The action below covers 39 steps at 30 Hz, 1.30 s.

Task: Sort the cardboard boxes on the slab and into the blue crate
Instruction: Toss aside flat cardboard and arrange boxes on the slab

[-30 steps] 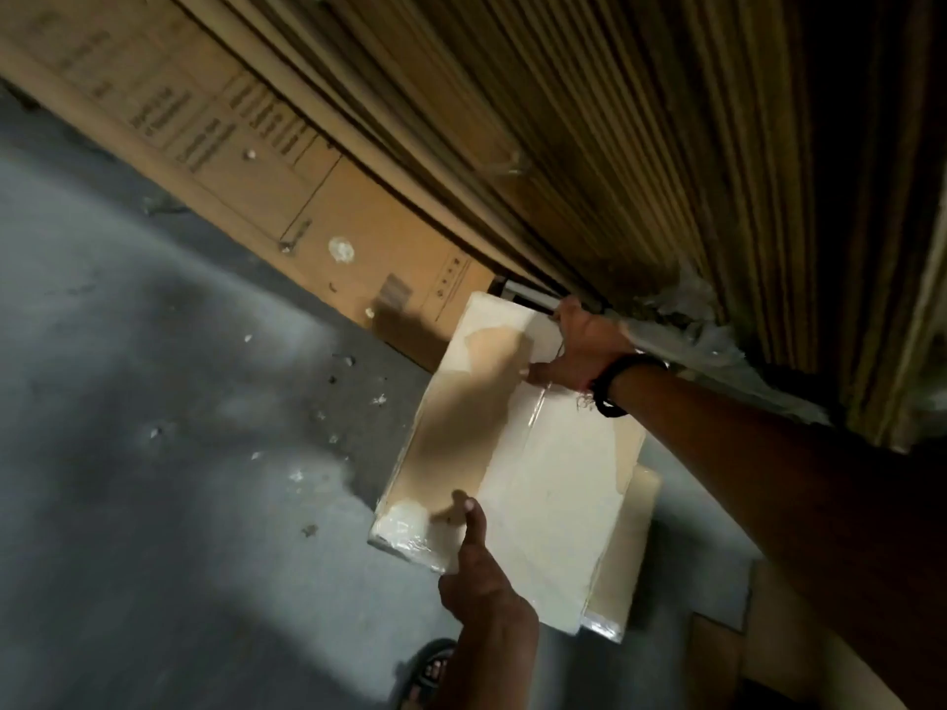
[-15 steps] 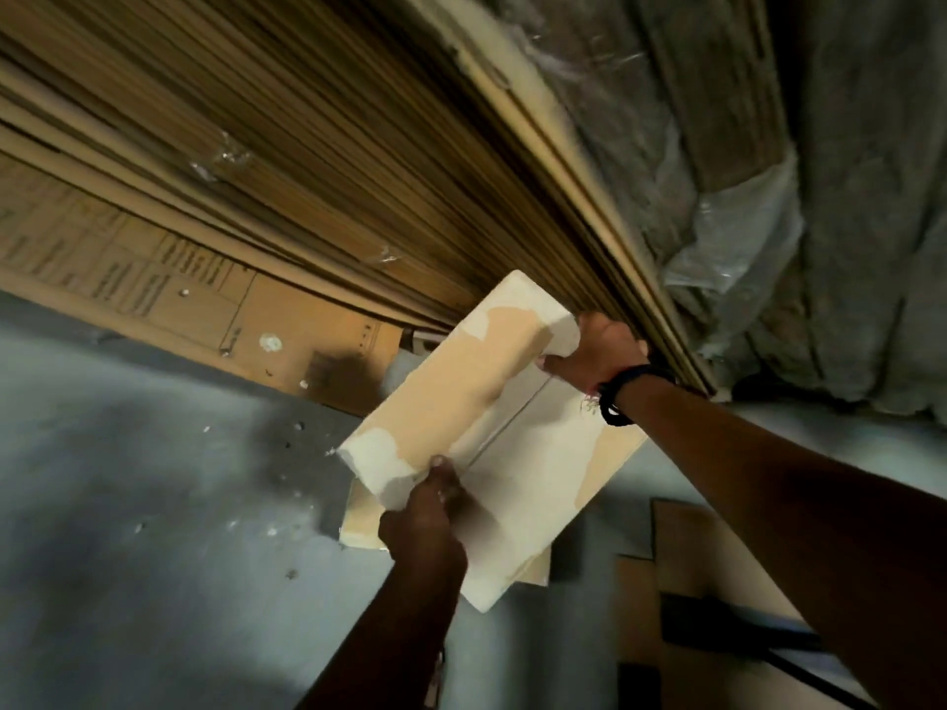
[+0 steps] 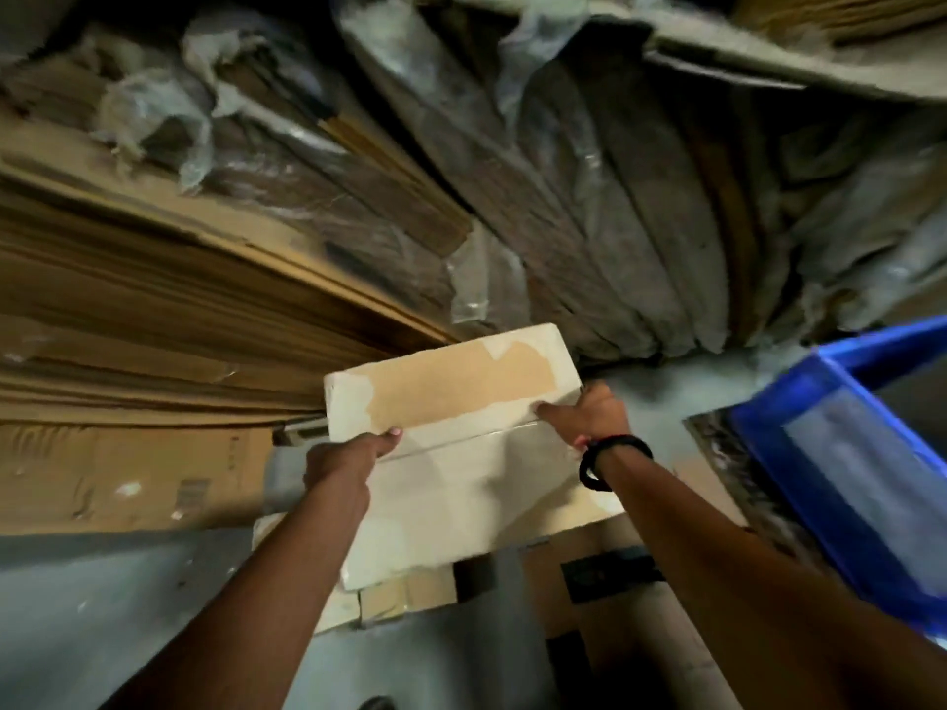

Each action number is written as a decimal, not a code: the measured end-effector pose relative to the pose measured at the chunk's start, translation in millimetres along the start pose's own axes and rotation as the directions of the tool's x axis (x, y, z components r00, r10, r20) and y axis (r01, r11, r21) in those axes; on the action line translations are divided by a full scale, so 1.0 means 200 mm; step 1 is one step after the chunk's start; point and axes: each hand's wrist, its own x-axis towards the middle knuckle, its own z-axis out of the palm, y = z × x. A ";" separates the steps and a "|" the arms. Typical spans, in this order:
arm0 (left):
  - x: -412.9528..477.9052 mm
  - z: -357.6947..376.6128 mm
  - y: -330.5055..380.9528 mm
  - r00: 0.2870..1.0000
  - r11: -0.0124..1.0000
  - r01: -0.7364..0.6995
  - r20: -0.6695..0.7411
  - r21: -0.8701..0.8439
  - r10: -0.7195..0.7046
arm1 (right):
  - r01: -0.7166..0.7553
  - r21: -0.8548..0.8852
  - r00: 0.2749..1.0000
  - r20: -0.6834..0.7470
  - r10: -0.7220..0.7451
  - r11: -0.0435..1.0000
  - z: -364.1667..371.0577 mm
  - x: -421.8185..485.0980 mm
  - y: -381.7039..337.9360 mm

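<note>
**Cardboard in both hands, crate to the right**

Cardboard sheets point(image 3: 153, 320) stand stacked at our left. Our left hand point(image 3: 344, 461) pinches the near edge of one pale cardboard box point(image 3: 461, 484), thumb on top. Our right hand point(image 3: 589, 409) grips its right edge. The box hangs above at least one lower box point(image 3: 389, 599). One blue crate point(image 3: 871, 346) stands at the right. We judge this the carry; next, swing right and lower past the rim
</note>
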 end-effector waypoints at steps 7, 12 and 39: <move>-0.30 0.40 0.27 0.959 0.931 -0.211 0.248 0.298 0.138 | -0.115 0.282 0.974 -0.157 0.164 0.953 -0.50 -0.17 0.26; -0.64 0.67 0.41 0.847 0.855 -0.406 0.483 0.322 0.220 | -0.176 0.414 0.908 -0.281 0.309 0.893 -0.74 -0.36 0.45; -2.38 1.53 -0.80 0.441 0.294 -0.840 0.890 0.456 -0.118 | -0.310 0.806 0.349 -0.397 0.849 0.504 -1.48 -1.74 2.03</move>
